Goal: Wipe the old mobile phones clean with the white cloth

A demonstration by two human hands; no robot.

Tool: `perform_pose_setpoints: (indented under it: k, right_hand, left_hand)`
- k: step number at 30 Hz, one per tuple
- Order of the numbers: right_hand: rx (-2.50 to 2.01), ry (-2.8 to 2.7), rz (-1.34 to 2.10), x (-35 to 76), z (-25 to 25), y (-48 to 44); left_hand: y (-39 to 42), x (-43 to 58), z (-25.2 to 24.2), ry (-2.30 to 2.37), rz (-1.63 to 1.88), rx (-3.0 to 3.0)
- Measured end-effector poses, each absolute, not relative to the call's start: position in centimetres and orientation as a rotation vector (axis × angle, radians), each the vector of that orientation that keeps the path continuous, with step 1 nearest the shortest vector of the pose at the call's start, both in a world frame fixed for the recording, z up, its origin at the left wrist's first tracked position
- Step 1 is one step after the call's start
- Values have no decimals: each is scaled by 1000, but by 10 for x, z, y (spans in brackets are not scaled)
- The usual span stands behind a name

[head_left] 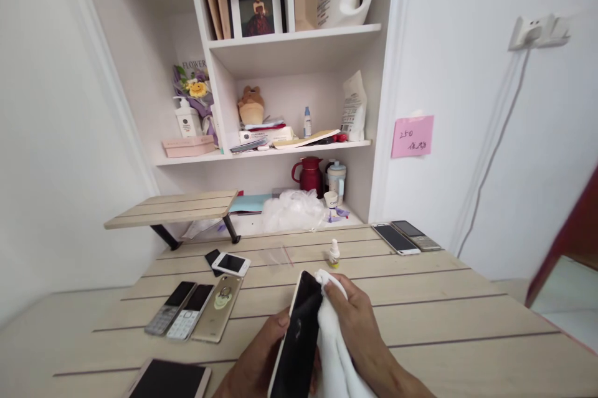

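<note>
Tilted up above the front of the table is a smartphone (299,336) with a dark screen and a pale edge. My left hand (261,354) is closed around its left side, with the fingers behind it partly hidden. In my right hand (357,329) a white cloth (332,348) is pinched, its bunched end touching the phone's upper right edge. The rest of the cloth hangs down beside the phone. Beyond them stands a small white spray bottle (334,255), and a clear plastic bag (279,256) lies flat to its left.
At left on the slatted table (443,304) lie two keypad phones (190,312), a gold phone (217,311) and a white phone (232,264). A tablet (170,379) is at the front edge. More phones (396,238) lie at back right. A raised wooden stand (175,208) is at back left, before shelves.
</note>
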State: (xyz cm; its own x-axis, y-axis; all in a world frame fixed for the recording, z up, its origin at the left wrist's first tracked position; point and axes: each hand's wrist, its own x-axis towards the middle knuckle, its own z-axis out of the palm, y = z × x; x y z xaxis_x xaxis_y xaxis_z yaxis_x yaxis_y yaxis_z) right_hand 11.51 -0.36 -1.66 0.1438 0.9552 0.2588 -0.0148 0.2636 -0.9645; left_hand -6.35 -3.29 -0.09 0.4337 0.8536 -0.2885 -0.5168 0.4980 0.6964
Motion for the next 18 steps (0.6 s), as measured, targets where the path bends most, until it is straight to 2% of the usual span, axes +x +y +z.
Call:
perform_pose_setpoints:
  k: [10,18]
  right_hand:
    - [-1065,-1318,833,114,-10,-11]
    - [-990,-1561,714,111,-12,-19]
  left_hand:
    - [-19,-46,-8,627,902,1127]
    - [-27,-44,-13,461,861,957]
